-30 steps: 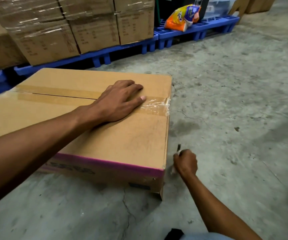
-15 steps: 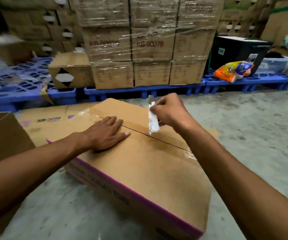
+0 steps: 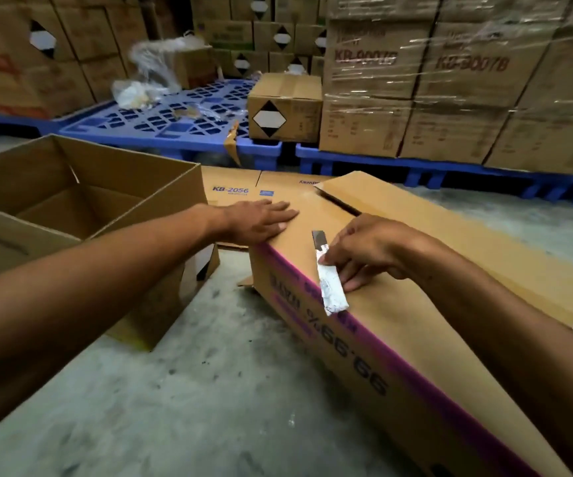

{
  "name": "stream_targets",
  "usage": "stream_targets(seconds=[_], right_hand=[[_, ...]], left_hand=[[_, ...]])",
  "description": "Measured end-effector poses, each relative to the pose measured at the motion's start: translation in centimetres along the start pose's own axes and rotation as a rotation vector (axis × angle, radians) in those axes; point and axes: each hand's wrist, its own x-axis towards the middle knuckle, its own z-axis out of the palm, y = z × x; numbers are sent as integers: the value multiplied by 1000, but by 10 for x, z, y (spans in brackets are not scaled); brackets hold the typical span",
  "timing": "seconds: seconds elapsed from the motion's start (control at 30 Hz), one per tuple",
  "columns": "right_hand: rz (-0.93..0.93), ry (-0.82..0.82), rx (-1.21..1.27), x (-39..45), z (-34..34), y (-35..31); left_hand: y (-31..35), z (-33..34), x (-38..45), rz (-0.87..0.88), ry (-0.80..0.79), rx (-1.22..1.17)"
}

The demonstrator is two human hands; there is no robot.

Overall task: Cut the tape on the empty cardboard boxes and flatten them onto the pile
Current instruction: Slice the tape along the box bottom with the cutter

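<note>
Two hands: both on the box point(image 3: 398, 270), which lies on the concrete floor point(image 3: 209, 390).
Left hand point(image 3: 261, 220): fingers flat, pressing the top panel near its far-left corner.
Right hand point(image 3: 364, 249): pinching the cutter point(image 3: 328, 280), blade end up, above the near edge.
Change: half a second ago the cutter stood on the closed centre seam; now the flaps gape at the far end.
Meaning: tape on top appears cut; flattening likely follows.
Pile point(image 3: 233, 191): flattened cardboard just behind the box.
Open box point(image 3: 71, 208): to the left, apart.
</note>
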Motion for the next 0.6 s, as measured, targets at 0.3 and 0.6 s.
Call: stream_targets(seconds=[0.3, 0.6], right_hand=[[174, -363, -533, 32, 126, 34], [264, -334, -546, 98, 235, 124]], left_hand=[[3, 11, 21, 83, 149, -197], [-6, 47, 14, 120, 369, -289]])
